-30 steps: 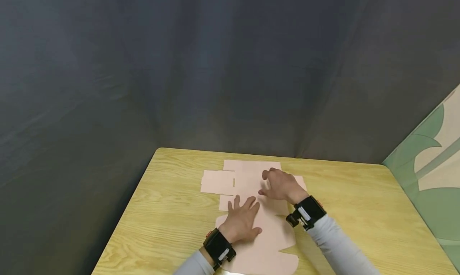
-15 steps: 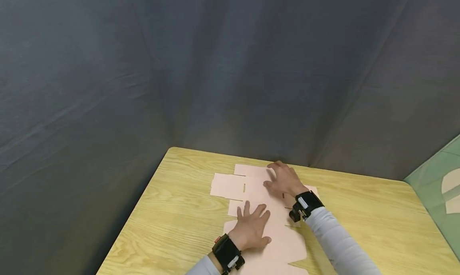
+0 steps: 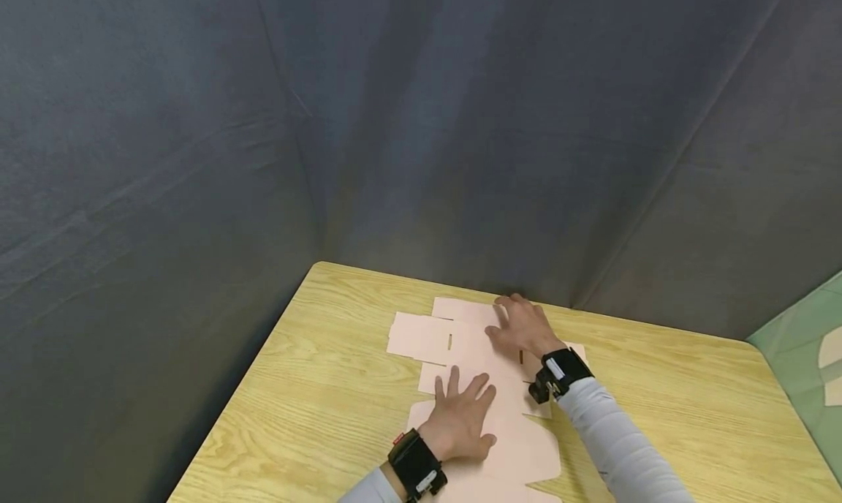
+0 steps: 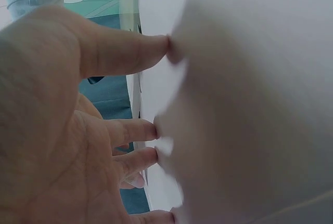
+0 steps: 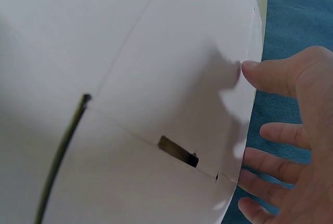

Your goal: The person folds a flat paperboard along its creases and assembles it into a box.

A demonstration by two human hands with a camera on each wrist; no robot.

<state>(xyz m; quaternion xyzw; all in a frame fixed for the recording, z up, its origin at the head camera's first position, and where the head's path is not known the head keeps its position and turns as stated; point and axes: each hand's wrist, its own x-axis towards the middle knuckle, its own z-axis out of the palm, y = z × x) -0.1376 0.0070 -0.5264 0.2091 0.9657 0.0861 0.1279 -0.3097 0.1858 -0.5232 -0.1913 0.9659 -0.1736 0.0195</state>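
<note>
Right hand [image 3: 524, 327] has moved farther across the cardboard [image 3: 473, 349], fingers apart (left hand [image 3: 457, 424] splayed).

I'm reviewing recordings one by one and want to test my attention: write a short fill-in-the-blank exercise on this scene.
1. In the head view, the slotted sheet looks pale ____.
2. Closer than the left hand to the far edge of the table is the ____.
3. The wrist-worn devices are mainly ____.
Missing words: pink; right hand; black.

Pale grey sleeves [image 3: 621, 441] accompany boxy black wrist units [image 3: 412, 459] bearing white labels [image 3: 555, 368].
</note>
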